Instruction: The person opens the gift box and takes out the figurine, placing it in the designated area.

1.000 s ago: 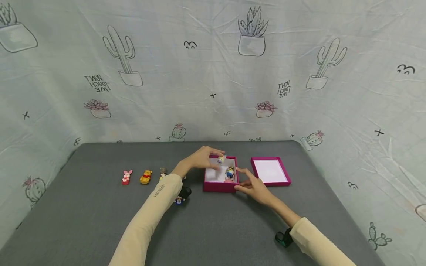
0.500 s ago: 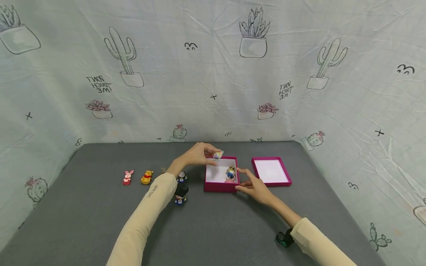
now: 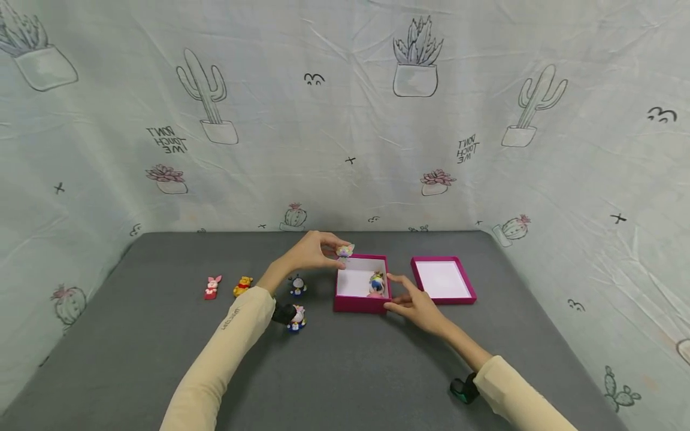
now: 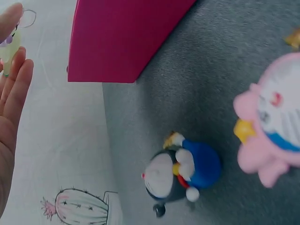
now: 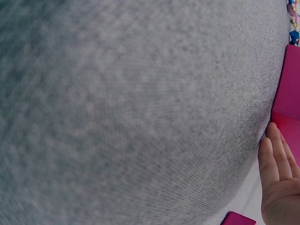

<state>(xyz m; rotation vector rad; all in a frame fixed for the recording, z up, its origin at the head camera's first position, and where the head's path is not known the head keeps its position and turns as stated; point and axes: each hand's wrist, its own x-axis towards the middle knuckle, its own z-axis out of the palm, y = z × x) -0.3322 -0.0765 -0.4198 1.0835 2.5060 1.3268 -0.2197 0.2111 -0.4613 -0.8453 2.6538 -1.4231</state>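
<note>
Pig [image 3: 212, 287]: red and white, well left of the left hand [image 3: 309, 251]. Bear [image 3: 243, 287]: yellow, nearer that hand, by the sleeve [image 3: 223, 344]. Dark figure [image 3: 297, 285], pink figure [image 3: 297, 318]: both on the near side of the left hand. Left hand: pinches pale figure [image 3: 345, 251] at the box's [image 3: 360, 304] far left corner. Box: between hands, figures [image 3: 377, 282] inside. Right hand [image 3: 415, 304]: fingers straight, against box's right side. Lid [image 3: 443, 279]: beyond and right of that hand.

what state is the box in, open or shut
The box is open: its white inside shows, and the lid lies apart.
</note>
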